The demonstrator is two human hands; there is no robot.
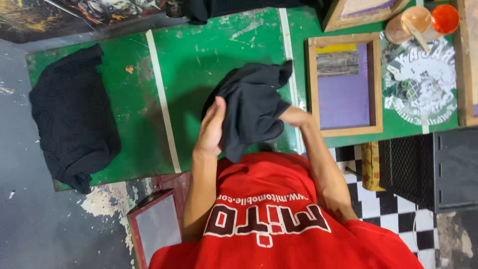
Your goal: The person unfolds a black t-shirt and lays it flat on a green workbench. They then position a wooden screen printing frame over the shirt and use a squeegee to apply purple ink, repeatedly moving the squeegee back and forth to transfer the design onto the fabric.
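Observation:
Both my hands hold up a black garment (254, 107) over a green table (199, 60). My left hand (210, 127) presses against the cloth's left side with its fingers together and extended. My right hand (295, 117) grips the cloth's right side, its fingers mostly hidden in the folds. The garment hangs bunched between them, just above my red shirt (279, 219).
A pile of black garments (72, 114) lies at the table's left end. A wooden screen frame with purple mesh (346, 84) sits to the right, beside a white printed design (423, 84), a cup with a stick (413, 22) and an orange lid (444, 17). A black crate (428, 169) stands on checkered floor (383, 209).

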